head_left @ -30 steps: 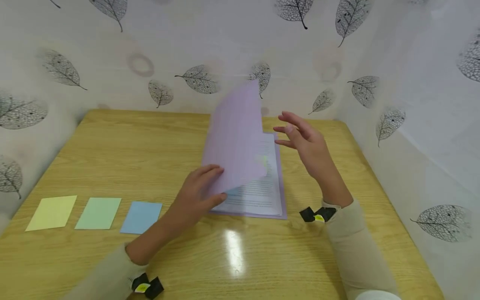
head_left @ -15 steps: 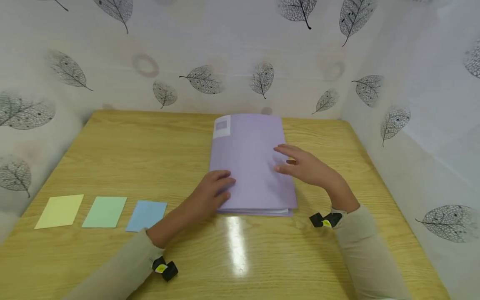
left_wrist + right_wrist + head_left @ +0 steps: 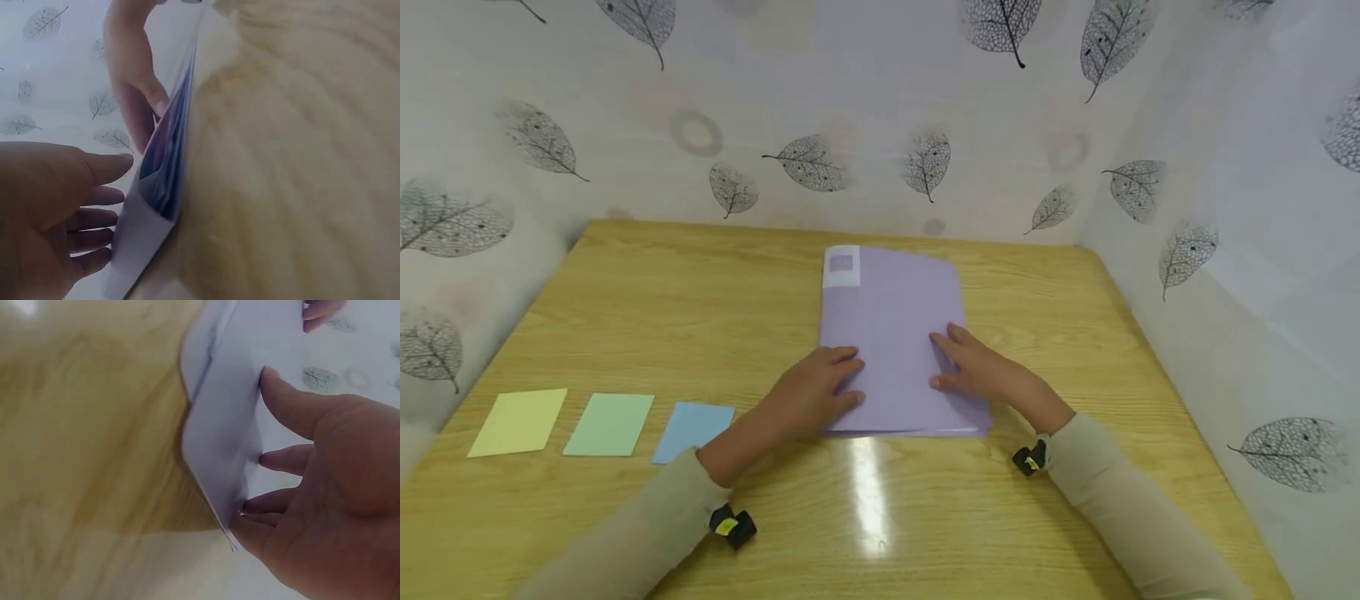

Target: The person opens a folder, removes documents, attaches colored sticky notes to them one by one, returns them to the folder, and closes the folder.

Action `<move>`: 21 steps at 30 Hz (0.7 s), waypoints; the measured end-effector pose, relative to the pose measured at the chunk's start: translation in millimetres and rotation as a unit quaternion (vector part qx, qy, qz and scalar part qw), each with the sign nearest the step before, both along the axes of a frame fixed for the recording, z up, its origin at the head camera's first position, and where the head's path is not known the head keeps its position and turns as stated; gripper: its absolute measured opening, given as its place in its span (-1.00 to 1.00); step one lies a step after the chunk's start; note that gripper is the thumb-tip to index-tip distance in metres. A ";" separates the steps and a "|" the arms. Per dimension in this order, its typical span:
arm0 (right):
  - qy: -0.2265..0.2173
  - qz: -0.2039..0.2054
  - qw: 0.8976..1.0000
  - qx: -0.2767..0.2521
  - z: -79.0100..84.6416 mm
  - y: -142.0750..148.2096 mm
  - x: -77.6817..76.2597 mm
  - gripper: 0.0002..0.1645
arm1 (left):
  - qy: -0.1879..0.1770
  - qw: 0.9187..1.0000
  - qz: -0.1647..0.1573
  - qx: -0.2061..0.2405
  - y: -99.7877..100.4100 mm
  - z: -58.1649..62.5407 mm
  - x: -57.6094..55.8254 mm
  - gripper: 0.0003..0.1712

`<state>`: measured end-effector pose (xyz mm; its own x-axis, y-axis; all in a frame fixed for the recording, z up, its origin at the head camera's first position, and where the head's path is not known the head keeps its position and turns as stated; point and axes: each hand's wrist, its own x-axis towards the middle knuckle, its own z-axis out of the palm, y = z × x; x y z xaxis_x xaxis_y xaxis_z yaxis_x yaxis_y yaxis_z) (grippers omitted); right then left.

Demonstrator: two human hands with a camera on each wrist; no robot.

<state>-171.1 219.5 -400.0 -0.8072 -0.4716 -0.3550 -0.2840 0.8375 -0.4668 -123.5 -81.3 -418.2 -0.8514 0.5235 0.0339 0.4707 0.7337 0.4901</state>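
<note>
A purple folder (image 3: pixel 895 308) lies closed on the table, with a white label at its upper left corner. My left hand (image 3: pixel 816 387) rests on the folder's lower left side, fingers spread loosely across the cover. On the lower right part of the cover, the fingertips of my right hand (image 3: pixel 981 367) press down. In the left wrist view, sheets inside the folder (image 3: pixel 147 222) show at its lower edge, beside the spine. The right wrist view has the fingers of my right hand (image 3: pixel 337 462) touching the cover near its free edge.
Left of the folder, a yellow paper square (image 3: pixel 517 423), a green one (image 3: pixel 609 425) and a blue one (image 3: pixel 691 429) lie in a row on the wooden table (image 3: pixel 700 308). A wall covering (image 3: pixel 880 108) with leaf prints stands behind the table and along its sides.
The folder's raised cover has come down over the printed pages. My right hand has moved down and left onto the cover; my left hand has stayed near the spine.
</note>
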 end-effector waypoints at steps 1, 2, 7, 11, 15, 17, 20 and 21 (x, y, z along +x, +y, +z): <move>0.005 0.005 1.000 0.008 -1.0 -2.1 0.6 0.00 | 0.009 1.000 -0.006 -0.010 -0.3 1.3 -3.6 -0.40; 0.013 0.009 1.000 0.014 -1.7 -4.1 1.1 -0.01 | 0.016 1.000 -0.014 -0.022 -0.9 3.0 -8.6 -0.41; 0.039 0.021 0.998 0.034 -1.9 -8.6 2.0 -0.04 | -0.037 0.996 -0.057 -0.059 -7.9 9.7 -44.1 -0.16; 0.051 0.032 0.997 0.040 -3.0 -6.3 1.4 -0.05 | -0.110 0.988 -0.066 -0.083 -12.1 5.8 -63.4 0.02; 0.060 0.040 0.996 0.050 -4.4 -3.9 1.4 -0.06 | -0.130 0.986 -0.058 -0.086 -10.8 1.7 -64.1 0.04; 0.059 0.037 0.996 0.051 -5.8 -3.3 2.1 -0.06 | -0.125 0.986 -0.057 -0.089 -8.8 1.1 -62.1 0.03; 0.053 0.035 0.997 0.053 -7.2 -4.9 4.9 -0.05 | -0.116 0.986 -0.060 -0.106 -7.5 1.4 -60.1 0.01; 0.050 0.033 0.997 0.051 -7.3 -5.8 6.0 -0.05 | -0.111 0.985 -0.063 -0.114 -7.6 1.4 -60.1 0.01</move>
<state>-165.0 213.7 -407.2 -0.8098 -0.4898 -0.3231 -0.3807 0.8576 -0.3459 -183.6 -88.9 -416.9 -0.7518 0.5986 -0.2765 0.4658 0.7790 0.4198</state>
